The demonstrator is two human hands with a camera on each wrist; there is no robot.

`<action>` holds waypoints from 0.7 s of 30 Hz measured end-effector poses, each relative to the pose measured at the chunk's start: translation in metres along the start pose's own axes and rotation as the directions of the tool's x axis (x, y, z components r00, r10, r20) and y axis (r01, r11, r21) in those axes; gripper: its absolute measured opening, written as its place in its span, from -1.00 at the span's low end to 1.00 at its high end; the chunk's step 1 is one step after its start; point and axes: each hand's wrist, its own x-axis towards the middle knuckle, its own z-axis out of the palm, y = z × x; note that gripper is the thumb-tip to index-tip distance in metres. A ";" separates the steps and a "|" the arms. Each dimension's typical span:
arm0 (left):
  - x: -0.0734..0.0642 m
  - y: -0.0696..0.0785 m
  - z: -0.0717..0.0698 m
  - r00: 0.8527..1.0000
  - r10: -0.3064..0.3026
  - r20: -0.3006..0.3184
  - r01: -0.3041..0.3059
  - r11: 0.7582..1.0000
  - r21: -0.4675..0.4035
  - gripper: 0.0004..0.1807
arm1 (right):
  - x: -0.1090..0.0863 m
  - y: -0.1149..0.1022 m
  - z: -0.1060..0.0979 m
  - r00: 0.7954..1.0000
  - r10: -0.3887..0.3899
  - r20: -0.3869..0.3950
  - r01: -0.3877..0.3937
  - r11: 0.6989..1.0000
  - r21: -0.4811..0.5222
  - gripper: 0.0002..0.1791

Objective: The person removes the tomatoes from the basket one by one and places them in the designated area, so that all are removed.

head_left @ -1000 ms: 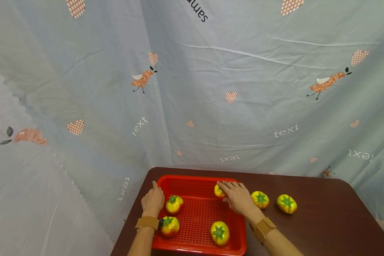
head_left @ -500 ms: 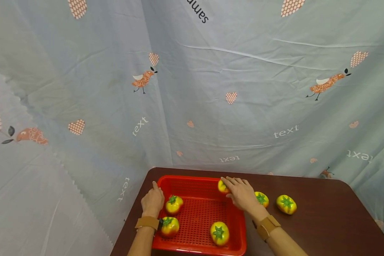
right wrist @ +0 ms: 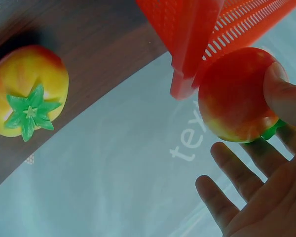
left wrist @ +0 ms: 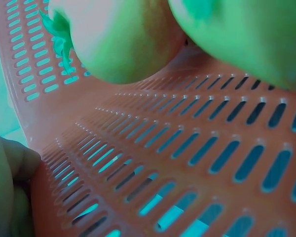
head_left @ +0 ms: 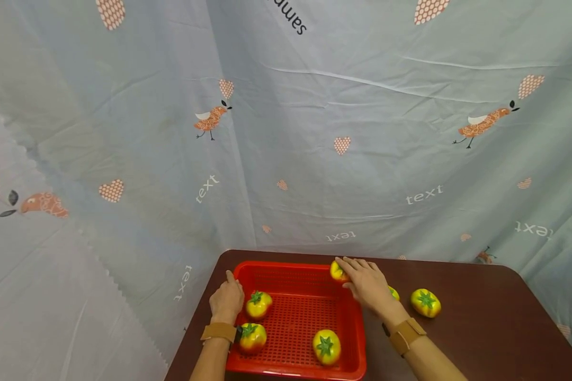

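My right hand pinches a yellow-red tomato between thumb and fingers at the back right corner of a red plastic basket. In the right wrist view this tomato is beside the basket's rim, its green leaves mostly hidden by the fingers. My left hand grips the basket's left rim, with curled fingers against the wall in the left wrist view. Inside the basket lie a tomato at the left, another tomato in front of it, and a third tomato at the front right.
Right of the basket, a tomato rests on the dark brown table. Another tomato is mostly hidden behind my right hand. A patterned grey-blue curtain hangs behind the table's back edge.
My right hand has moved right and farther back with the tomato, from inside the basket's right part to its back right corner. The left hand and the basket have stayed in place.
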 end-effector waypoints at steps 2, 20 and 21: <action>-0.001 0.001 0.000 1.000 0.000 -0.010 0.000 1.000 -0.006 -0.42 | 0.000 0.000 -0.002 1.000 0.000 0.004 0.000 1.000 -0.010 -0.27; 0.003 -0.003 0.003 1.000 -0.006 0.019 0.006 1.000 0.016 -0.39 | -0.005 0.026 -0.014 0.998 0.060 -0.029 -0.061 0.998 -0.017 -0.28; 0.003 -0.003 0.004 1.000 -0.004 0.018 0.004 1.000 0.014 -0.38 | -0.006 0.027 -0.015 0.997 0.065 -0.030 -0.066 0.998 -0.015 -0.28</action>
